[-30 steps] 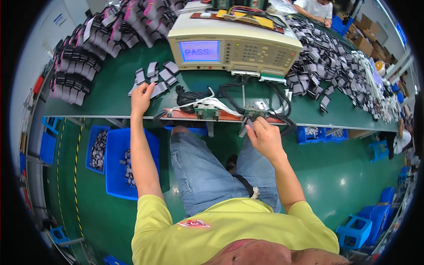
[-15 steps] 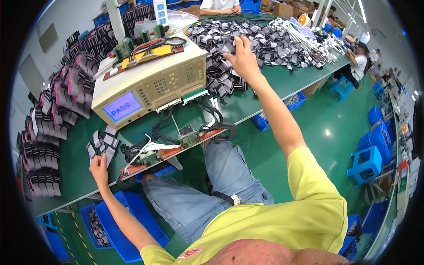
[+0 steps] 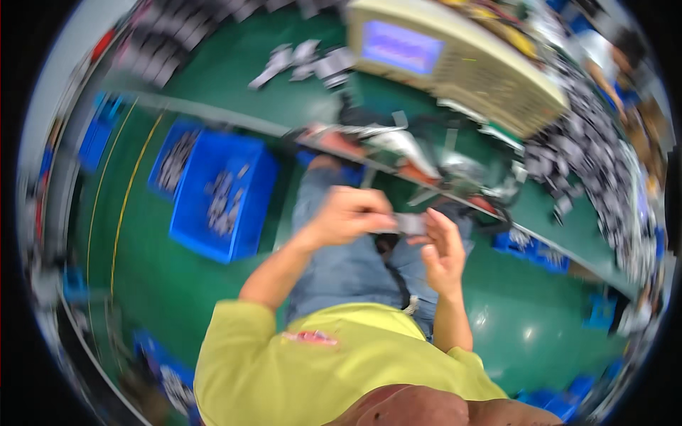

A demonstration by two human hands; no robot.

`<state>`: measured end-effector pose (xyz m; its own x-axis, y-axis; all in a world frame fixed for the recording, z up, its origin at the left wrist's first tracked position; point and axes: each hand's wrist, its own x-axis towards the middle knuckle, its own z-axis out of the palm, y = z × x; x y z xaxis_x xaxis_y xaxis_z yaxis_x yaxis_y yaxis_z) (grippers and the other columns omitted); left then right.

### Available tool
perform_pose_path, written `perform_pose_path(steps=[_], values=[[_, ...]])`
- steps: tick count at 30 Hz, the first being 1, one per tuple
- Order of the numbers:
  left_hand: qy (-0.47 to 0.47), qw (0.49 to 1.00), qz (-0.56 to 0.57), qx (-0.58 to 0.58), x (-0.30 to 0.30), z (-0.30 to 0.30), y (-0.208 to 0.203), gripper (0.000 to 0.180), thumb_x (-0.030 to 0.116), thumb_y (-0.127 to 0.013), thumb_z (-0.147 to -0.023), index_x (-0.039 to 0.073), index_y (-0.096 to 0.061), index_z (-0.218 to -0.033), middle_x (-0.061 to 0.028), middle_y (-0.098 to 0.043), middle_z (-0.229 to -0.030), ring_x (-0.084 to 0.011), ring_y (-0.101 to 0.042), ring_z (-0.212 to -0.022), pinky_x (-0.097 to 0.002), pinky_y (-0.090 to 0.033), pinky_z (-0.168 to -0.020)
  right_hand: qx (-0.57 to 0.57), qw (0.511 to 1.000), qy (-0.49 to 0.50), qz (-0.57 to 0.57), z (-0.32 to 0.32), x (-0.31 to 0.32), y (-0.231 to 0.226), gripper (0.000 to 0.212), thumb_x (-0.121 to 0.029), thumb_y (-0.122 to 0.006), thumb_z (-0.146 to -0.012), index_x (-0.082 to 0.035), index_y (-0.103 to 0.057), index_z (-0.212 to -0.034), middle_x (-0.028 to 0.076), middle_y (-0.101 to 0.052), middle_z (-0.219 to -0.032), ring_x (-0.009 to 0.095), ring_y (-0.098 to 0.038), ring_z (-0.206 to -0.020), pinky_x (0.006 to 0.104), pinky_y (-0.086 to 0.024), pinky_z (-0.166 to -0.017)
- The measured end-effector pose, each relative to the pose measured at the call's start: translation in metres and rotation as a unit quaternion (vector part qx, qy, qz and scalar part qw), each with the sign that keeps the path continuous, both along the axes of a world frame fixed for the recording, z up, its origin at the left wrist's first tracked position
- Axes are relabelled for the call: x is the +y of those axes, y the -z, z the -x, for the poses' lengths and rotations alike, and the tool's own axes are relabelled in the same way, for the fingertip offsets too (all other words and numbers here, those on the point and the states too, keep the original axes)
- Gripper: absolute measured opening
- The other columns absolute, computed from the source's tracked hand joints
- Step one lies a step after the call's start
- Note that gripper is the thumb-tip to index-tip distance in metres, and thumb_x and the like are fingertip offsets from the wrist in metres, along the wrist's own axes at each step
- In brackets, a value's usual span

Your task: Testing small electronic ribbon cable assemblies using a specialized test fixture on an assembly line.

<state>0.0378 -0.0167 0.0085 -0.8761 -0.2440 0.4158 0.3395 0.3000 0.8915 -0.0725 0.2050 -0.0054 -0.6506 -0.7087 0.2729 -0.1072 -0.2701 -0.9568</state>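
Note:
Over my lap, my left hand pinches one end of a short grey flat cable, which is blurred by motion. My right hand is at the cable's other end, fingertips close to it or touching it, with the thumb spread away from them. Beyond my hands, a wiring fixture with red boards runs along the bench edge. Behind it stands a beige test instrument with a lit screen, too smeared to read. Several loose flat cables lie left of the instrument.
A large blue bin with flat cables inside stands on the floor at left, beside a smaller blue bin. A big cable pile covers the right part of the green bench. A person sits across it.
Both hands have left the bench and come together over my lap, with a flat cable at the left hand. My view has swung left, and the instrument's screen is now blurred.

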Motion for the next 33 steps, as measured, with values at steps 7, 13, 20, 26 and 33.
perform_pose_path(steps=[7,13,20,26,33], values=[[0.175,0.880,-0.432,-0.096,0.048,0.004,0.040,0.019,0.007,-0.079,-0.095,0.001,-0.071,-0.111,-0.0033,-0.074,-0.087,-0.0099,-0.071,-0.080,-0.0251,-0.055,-0.070,-0.006,0.996,0.004,-0.086,0.024,0.028,0.009,0.013,-0.003,-0.070,-0.096,0.002,-0.063,-0.106,0.009,-0.063,-0.103,0.017,-0.065,-0.082,0.0293,-0.055,-0.070],[0.110,0.920,-0.357,-0.116,0.035,0.005,0.051,0.020,0.004,-0.082,-0.092,0.003,-0.068,-0.106,0.0008,-0.070,-0.087,-0.0044,-0.063,-0.076,-0.0228,-0.051,-0.065,-0.133,0.989,-0.012,-0.067,0.034,0.028,0.004,0.028,-0.006,-0.086,-0.085,-0.004,-0.063,-0.101,0.001,-0.062,-0.093,0.009,-0.058,-0.081,0.0244,-0.049,-0.068],[-0.086,0.982,-0.161,-0.044,0.044,0.040,0.036,0.018,0.002,-0.083,-0.089,0.001,-0.071,-0.102,-0.0017,-0.071,-0.092,-0.0055,-0.063,-0.074,-0.0210,-0.050,-0.065,-0.116,0.983,0.129,-0.057,0.045,0.019,-0.001,0.021,-0.001,-0.085,-0.087,0.000,-0.068,-0.099,0.002,-0.065,-0.092,0.007,-0.061,-0.082,0.0220,-0.052,-0.070],[-0.142,0.988,0.005,0.057,0.044,0.051,0.021,0.027,-0.007,-0.078,-0.088,-0.004,-0.073,-0.115,-0.0121,-0.071,-0.109,-0.0165,-0.072,-0.092,-0.0277,-0.060,-0.079,0.202,0.939,0.267,-0.076,0.050,0.003,-0.011,0.025,0.004,-0.084,-0.084,0.005,-0.074,-0.107,0.010,-0.071,-0.100,0.018,-0.073,-0.086,0.0278,-0.063,-0.075],[-0.228,0.968,0.066,0.076,0.042,0.062,0.005,0.029,-0.003,-0.083,-0.086,-0.005,-0.074,-0.114,-0.0136,-0.074,-0.102,-0.0204,-0.074,-0.086,-0.0306,-0.061,-0.078,0.305,0.878,0.358,-0.086,0.054,-0.015,-0.013,0.024,0.000,-0.088,-0.082,0.006,-0.075,-0.102,0.013,-0.076,-0.093,0.017,-0.075,-0.077,0.0274,-0.063,-0.068]])
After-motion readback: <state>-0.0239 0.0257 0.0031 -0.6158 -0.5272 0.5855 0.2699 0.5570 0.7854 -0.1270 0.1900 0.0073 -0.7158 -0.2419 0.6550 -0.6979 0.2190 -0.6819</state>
